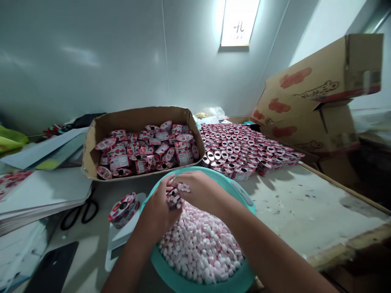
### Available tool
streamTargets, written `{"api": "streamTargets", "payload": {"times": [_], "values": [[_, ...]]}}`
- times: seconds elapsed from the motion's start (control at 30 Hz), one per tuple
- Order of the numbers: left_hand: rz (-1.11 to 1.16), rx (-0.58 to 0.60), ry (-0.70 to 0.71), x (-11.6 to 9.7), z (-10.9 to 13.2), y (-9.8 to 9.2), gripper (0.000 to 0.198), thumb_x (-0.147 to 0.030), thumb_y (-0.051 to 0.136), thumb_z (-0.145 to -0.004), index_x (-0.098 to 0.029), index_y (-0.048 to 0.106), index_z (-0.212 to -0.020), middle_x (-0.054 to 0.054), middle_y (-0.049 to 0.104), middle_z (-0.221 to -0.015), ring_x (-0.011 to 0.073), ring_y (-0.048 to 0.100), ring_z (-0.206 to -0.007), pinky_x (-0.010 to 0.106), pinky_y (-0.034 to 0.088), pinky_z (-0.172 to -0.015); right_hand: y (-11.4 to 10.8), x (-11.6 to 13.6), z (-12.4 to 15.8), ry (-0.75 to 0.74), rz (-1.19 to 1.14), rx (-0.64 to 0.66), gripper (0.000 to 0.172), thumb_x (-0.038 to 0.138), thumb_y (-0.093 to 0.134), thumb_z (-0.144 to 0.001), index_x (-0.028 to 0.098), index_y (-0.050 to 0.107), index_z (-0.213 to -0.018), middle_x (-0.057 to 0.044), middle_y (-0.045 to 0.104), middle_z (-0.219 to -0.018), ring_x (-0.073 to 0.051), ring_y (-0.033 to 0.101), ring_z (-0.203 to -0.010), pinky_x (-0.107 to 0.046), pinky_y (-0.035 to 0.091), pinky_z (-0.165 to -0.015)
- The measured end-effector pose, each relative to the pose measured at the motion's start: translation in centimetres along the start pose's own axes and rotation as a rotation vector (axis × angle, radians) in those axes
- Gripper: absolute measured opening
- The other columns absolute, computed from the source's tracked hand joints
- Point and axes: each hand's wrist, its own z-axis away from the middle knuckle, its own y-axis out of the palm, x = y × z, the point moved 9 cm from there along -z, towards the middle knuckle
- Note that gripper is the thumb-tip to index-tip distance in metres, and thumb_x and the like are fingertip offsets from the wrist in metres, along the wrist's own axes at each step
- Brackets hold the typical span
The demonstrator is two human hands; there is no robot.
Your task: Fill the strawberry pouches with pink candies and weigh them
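Note:
A teal basin (244,195) in front of me is heaped with small pink and white candies (201,244). Over the heap, my left hand (157,213) is closed round a small red printed packet (173,199). My right hand (195,189) curls over the packet's mouth, its fingers bunched on a few candies. Another such packet (124,209) lies on a small white scale (122,238) just left of the basin.
A cardboard box (91,146) behind the basin holds several filled packets. Rows of open empty packets (241,148) cover the table at the right. Large cartons (320,97) lean at far right. Scissors (81,213), paper stacks and a dark phone (51,270) lie left.

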Motion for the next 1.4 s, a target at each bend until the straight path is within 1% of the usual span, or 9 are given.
{"api": "streamTargets", "payload": {"times": [0.17,0.43,0.6,0.7,0.83,1.0,1.13,1.3,1.4], "values": [[-0.015,-0.028,0.056,-0.5,0.0,-0.4,0.063,-0.031,0.064,-0.086,-0.021,0.041,-0.143,0.014,0.062,-0.132,0.0276,0.061,-0.121,0.040,0.051,-0.099,-0.2,-0.7,0.2,0.077,-0.191,-0.065,0.040,0.006,0.057,-0.077,0.024,0.071,-0.108,0.001,0.075,-0.106,-0.016,0.066,-0.093,-0.026,0.048,-0.080],[0.053,-0.026,0.024,-0.6,-0.1,-0.3,0.060,-0.030,0.063,-0.086,-0.023,0.039,-0.140,0.010,0.063,-0.126,0.0233,0.063,-0.115,0.036,0.052,-0.095,-1.2,-1.2,0.4,0.154,-0.207,-0.086,0.025,0.032,0.065,-0.088,0.027,0.069,-0.112,0.001,0.074,-0.102,-0.011,0.061,-0.072,-0.022,0.042,-0.063],[-0.100,-0.115,-0.091,-0.4,0.4,-1.6,0.038,-0.042,0.068,-0.082,-0.022,0.047,-0.106,0.004,0.061,-0.102,0.0212,0.064,-0.091,0.032,0.050,-0.073,-2.6,-3.0,0.5,0.185,-0.123,-0.186,0.017,0.027,0.060,-0.091,0.020,0.073,-0.099,-0.003,0.074,-0.098,-0.012,0.060,-0.073,-0.025,0.044,-0.067],[-0.191,-0.164,-0.083,-1.0,0.5,-2.4,0.029,-0.040,0.069,-0.079,-0.023,0.047,-0.088,-0.001,0.055,-0.086,0.0174,0.057,-0.075,0.030,0.044,-0.065,-1.9,-3.8,0.2,0.194,-0.063,-0.074,0.011,0.021,0.065,-0.087,0.018,0.075,-0.083,-0.004,0.071,-0.086,-0.014,0.061,-0.075,-0.025,0.043,-0.066],[-0.157,-0.212,0.002,-1.7,0.3,-2.7,0.029,-0.039,0.073,-0.078,-0.022,0.049,-0.076,-0.003,0.055,-0.078,0.0163,0.057,-0.075,0.028,0.044,-0.068,-1.4,-3.8,0.1,0.178,-0.082,-0.027,0.010,0.018,0.067,-0.085,0.017,0.076,-0.080,-0.003,0.070,-0.080,-0.013,0.061,-0.073,-0.025,0.043,-0.064],[-0.073,-0.223,0.067,-1.7,0.3,-2.7,0.023,-0.039,0.074,-0.081,-0.021,0.060,-0.080,-0.001,0.061,-0.082,0.0155,0.061,-0.075,0.027,0.048,-0.069,-0.6,-2.3,-0.1,0.039,-0.128,-0.016,0.014,0.011,0.067,-0.084,0.019,0.077,-0.079,-0.002,0.072,-0.082,-0.013,0.061,-0.075,-0.024,0.044,-0.067],[-0.068,-0.215,0.146,-2.2,0.3,-2.6,0.015,-0.036,0.072,-0.084,-0.022,0.067,-0.085,0.003,0.065,-0.092,0.0176,0.064,-0.086,0.029,0.052,-0.078,-0.8,-3.3,-0.1,0.081,-0.251,-0.070,0.018,0.008,0.064,-0.083,0.021,0.077,-0.084,0.000,0.076,-0.085,-0.013,0.066,-0.077,-0.022,0.047,-0.069],[-0.060,-0.266,0.071,-1.3,0.3,-2.9,0.035,-0.035,0.077,-0.078,-0.022,0.067,-0.109,0.003,0.066,-0.102,0.0180,0.065,-0.085,0.029,0.054,-0.072,-1.3,-4.4,-0.1,0.122,-0.114,-0.152,0.020,0.007,0.061,-0.082,0.018,0.077,-0.086,-0.003,0.074,-0.086,-0.015,0.065,-0.077,-0.025,0.048,-0.069],[-0.087,-0.240,0.113,-1.7,0.2,-2.5,0.026,-0.034,0.073,-0.082,-0.022,0.071,-0.106,0.004,0.067,-0.100,0.0190,0.065,-0.090,0.031,0.054,-0.081,-0.7,-3.2,-0.2,0.028,-0.070,-0.106,0.026,0.005,0.056,-0.084,0.018,0.077,-0.087,-0.005,0.072,-0.088,-0.016,0.064,-0.083,-0.027,0.049,-0.075]]}}
